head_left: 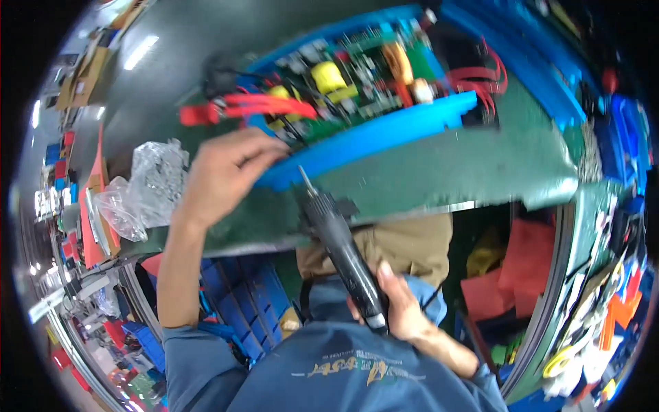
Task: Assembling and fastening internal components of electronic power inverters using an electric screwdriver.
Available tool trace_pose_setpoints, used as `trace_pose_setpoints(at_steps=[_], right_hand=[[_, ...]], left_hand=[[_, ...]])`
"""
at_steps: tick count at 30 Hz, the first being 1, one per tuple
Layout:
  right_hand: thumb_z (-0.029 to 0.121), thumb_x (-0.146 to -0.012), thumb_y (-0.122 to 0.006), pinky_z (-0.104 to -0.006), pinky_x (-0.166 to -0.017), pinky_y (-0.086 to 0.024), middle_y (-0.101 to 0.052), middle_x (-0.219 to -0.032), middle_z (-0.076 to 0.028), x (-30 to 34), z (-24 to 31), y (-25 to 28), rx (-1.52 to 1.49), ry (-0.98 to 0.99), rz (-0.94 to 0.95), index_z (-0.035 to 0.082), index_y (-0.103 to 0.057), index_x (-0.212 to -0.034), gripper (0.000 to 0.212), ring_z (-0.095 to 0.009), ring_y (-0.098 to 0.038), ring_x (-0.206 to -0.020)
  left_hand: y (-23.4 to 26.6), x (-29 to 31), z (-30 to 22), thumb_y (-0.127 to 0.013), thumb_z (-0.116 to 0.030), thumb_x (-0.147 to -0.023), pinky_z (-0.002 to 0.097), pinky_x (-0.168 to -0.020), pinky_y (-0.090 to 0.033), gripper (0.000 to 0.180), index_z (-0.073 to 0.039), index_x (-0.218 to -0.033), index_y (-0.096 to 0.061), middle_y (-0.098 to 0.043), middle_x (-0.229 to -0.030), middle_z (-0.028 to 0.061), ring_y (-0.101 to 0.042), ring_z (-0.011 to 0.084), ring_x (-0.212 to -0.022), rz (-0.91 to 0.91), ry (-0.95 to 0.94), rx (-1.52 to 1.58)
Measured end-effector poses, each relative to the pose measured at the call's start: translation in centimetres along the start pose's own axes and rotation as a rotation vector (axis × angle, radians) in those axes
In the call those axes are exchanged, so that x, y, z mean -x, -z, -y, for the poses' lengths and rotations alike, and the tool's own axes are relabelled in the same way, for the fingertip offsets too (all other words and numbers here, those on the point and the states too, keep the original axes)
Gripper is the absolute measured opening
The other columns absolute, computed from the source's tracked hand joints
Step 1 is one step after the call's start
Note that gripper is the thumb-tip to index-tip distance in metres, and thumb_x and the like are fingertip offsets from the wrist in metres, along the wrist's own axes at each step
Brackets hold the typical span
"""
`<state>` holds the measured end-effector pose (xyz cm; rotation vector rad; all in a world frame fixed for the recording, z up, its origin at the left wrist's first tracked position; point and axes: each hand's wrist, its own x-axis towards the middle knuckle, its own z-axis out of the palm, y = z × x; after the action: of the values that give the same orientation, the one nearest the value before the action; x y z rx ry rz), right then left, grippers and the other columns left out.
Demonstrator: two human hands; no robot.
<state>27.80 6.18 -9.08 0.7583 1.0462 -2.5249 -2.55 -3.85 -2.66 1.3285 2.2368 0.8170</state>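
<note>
Blue tray (384,134) holding a green circuit board (357,82) sits tilted on the green bench mat (467,172), upper centre of the head view, its near edge running from lower left to upper right. Board carries yellow wound components (328,75), an orange part (398,62) and small dark parts; detail of the smaller parts too blurred to read. A bundle of red wires (268,106) runs off the board's left end toward a red connector (195,115); more red wires (484,79) loop at the tray's right end. Left hand (223,175) rests on the tray's near left corner, fingers curled together over the blue rim and touching it, thumb side toward the red wires. Right hand (398,302) is closed around the lower body of a black electric screwdriver (340,244), fingers wrapped on the barrel, thumb lying along it. Screwdriver is tilted, bit pointing up and left; bit tip lies just beside the tray's near edge, close to the left fingertips; whether it touches the tray cannot be told. Clear plastic bags (151,182) of small parts lie on the mat left of the left wrist, apart from the tray. Blue bins (240,295) show below the bench edge, between the forearms. Red and yellow items crowd the right side under the bench.
</note>
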Motion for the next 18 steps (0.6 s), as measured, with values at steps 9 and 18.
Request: trace_pose_setpoints(at_steps=[9,18], right_hand=[[0.063,-0.105,-0.016,-0.0278,-0.064,-0.048,-0.064,-0.079,-0.008,0.3,0.1,-0.5,0.071,-0.004,0.025,-0.001,-0.048,-0.137,0.079,-0.015,-0.059,-0.067],[0.071,-0.101,-0.019,-0.0279,-0.062,-0.045,-0.062,-0.079,-0.013,0.3,0.7,-1.4,0.091,-0.063,-0.030,-0.009,-0.040,-0.145,0.093,-0.017,-0.056,-0.064]], left_hand=[[0.3,0.6,1.0,-0.066,-0.016,-0.093,0.0400,-0.077,-0.054,0.013,-0.008,-0.102,-0.072,-0.071,-0.096,0.0087,-0.069,0.0298,-0.086,0.006,-0.099,0.028],[1.2,0.8,1.6,-0.072,-0.025,-0.092,0.0409,-0.070,-0.053,0.021,-0.012,-0.107,-0.077,-0.073,-0.094,0.0125,-0.068,0.0347,-0.083,0.170,0.051,-0.102]])
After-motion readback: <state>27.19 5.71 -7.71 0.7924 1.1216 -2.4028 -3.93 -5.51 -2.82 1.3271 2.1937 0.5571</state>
